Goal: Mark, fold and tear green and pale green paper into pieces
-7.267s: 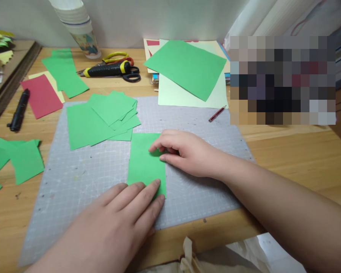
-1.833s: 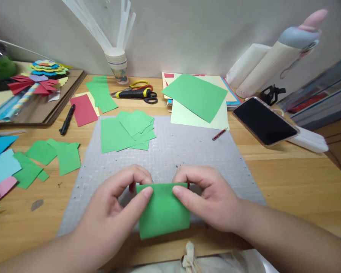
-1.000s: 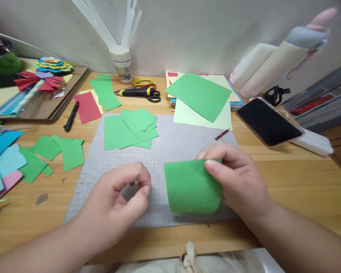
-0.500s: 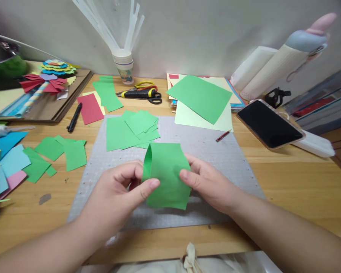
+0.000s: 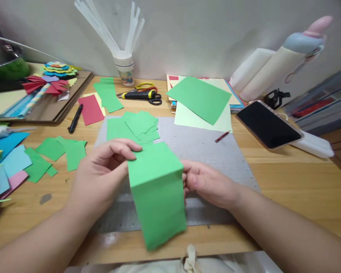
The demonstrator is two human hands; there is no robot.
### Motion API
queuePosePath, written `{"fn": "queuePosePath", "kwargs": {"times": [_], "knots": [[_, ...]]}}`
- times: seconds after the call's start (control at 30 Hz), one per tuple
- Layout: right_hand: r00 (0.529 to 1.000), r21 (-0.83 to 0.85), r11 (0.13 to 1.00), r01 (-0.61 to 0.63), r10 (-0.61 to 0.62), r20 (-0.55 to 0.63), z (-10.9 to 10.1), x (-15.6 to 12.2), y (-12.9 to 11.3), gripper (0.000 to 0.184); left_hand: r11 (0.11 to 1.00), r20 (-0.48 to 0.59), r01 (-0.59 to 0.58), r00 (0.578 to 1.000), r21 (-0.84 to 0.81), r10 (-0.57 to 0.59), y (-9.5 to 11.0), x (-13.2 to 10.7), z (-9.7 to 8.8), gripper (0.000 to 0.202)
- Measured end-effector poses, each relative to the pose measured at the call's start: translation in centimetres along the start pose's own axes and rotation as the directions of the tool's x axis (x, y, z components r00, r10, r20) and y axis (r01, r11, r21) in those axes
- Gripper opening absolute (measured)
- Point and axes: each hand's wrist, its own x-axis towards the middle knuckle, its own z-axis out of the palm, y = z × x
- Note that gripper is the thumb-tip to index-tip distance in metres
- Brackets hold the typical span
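Observation:
I hold a green paper sheet (image 5: 156,189) above the grey cutting mat (image 5: 204,148); it is opened out and bent along a crease, its lower half hanging toward me. My left hand (image 5: 102,172) pinches its upper left edge with fingers curled. My right hand (image 5: 207,182) grips its right edge, fingers closed behind the sheet. A pile of green paper squares (image 5: 135,127) lies on the mat just beyond.
Scissors and a black-yellow cutter (image 5: 140,94) lie at the back by a cup of white strips (image 5: 125,70). A large green sheet (image 5: 200,98) rests on paper stacks. A phone (image 5: 268,125) sits right; green scraps (image 5: 62,151), a black marker (image 5: 74,118) and coloured papers left.
The folded green paper has been opened out and lifted closer to me, now much longer. My left hand moved up to its top left edge; my right hand stays at its right side.

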Motion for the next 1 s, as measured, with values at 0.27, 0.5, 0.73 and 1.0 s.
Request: {"fn": "queuePosePath", "kwargs": {"times": [0.27,0.5,0.73,1.0], "knots": [[0.947,-0.159,0.987,-0.007,-0.044,-0.318,1.5,0.5,0.7,0.03,1.0,0.002,-0.012,1.0,0.007,0.012,0.1,-0.9,1.2,0.027],[0.9,-0.214,0.975,0.05,-0.137,-0.414,1.6,0.7,0.7,0.027,0.861,0.414,0.501,0.806,-0.094,-0.424,0.2,-1.2,2.5,0.027],[0.942,-0.128,0.992,0.0,-0.043,-0.334,1.4,0.9,1.6,0.028,0.848,0.352,0.524,0.811,-0.081,-0.467,0.4,-1.1,2.7,0.029],[0.933,-0.063,0.997,0.046,-0.066,-0.353,1.2,1.0,1.2,0.021,0.853,0.344,0.51,0.826,-0.114,-0.447,0.1,-1.3,2.4,0.023]]}}
